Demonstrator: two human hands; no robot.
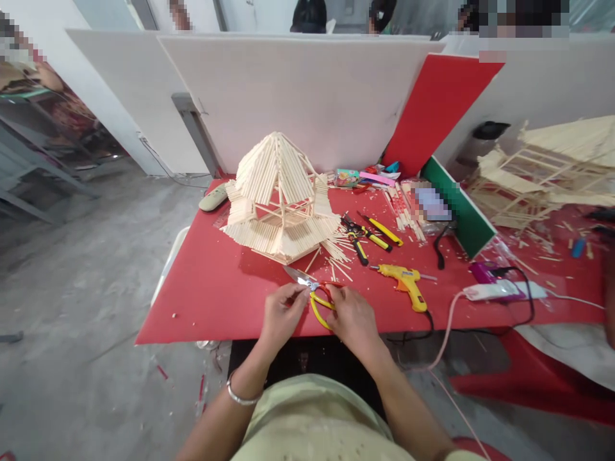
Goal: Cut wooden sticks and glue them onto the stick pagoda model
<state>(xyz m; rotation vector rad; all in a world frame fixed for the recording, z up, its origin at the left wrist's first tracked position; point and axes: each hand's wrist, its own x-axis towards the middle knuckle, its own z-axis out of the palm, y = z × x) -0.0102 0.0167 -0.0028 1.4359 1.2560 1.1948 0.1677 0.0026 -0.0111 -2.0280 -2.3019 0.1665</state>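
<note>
Scissors (pixel 321 306) with one red and one yellow handle lie near the table's front edge, blades pointing to the far left. My right hand (pixel 353 314) is closed on their handles. Close to the blades, my left hand (pixel 283 310) has thumb and fingers pinched together; whatever is between them is too small to name. Beyond both hands stands a pavilion-like model (pixel 281 205) built of thin wooden sticks, with a pointed roof and a wide lower skirt. Several loose sticks (pixel 339 259) are spread at its right side.
Right of the model lie pliers (pixel 358 246), a yellow cutter (pixel 387 230) and a yellow glue gun (pixel 406 282) with its cord. A power strip (pixel 504 291) and a green board (pixel 461 208) stand farther right, before another stick model (pixel 523 173). White panels (pixel 298 102) close off the back.
</note>
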